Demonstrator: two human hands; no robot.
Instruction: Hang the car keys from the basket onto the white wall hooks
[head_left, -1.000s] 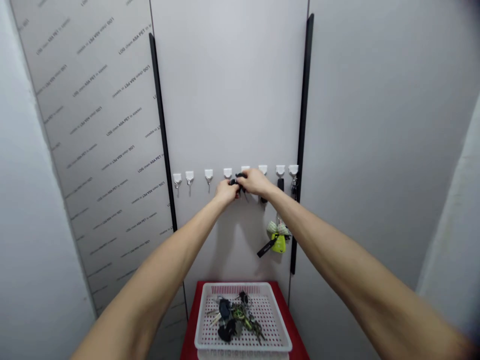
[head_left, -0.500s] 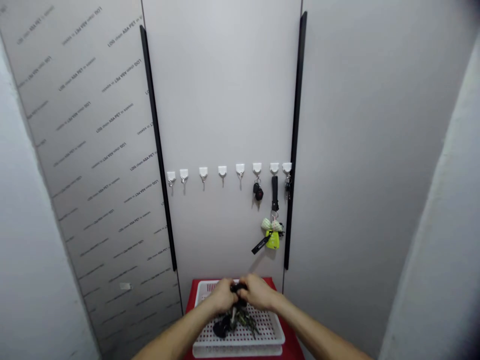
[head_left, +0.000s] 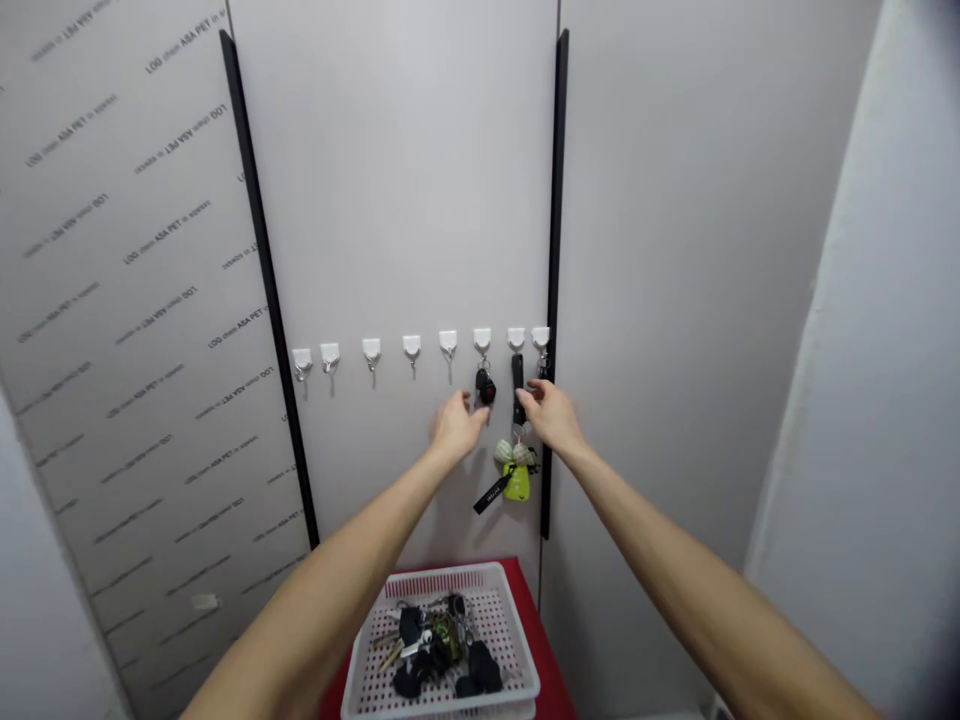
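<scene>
My left hand (head_left: 457, 426) is raised to the wall, fingers loosely apart, its tips just left of a black key fob (head_left: 485, 387) that hangs from a white hook (head_left: 482, 340). My right hand (head_left: 552, 415) is open too. It reaches beside a black strap (head_left: 517, 383) that hangs from the neighbouring hook and carries a yellow-green charm (head_left: 514, 478). I see nothing held in either hand. Below, a white basket (head_left: 450, 577) holds several keys (head_left: 439, 650).
A row of several white hooks (head_left: 371, 349) runs along the grey panel; the left ones are bare. Another key bunch (head_left: 542, 365) hangs at the far right by a black vertical strip (head_left: 553, 300). The basket stands on a red stool (head_left: 553, 682).
A second ago both hands held a black key at the fifth hook, then dropped to the basket. Now they are up at the hooks again, beside the fob and strap. The view has shifted right.
</scene>
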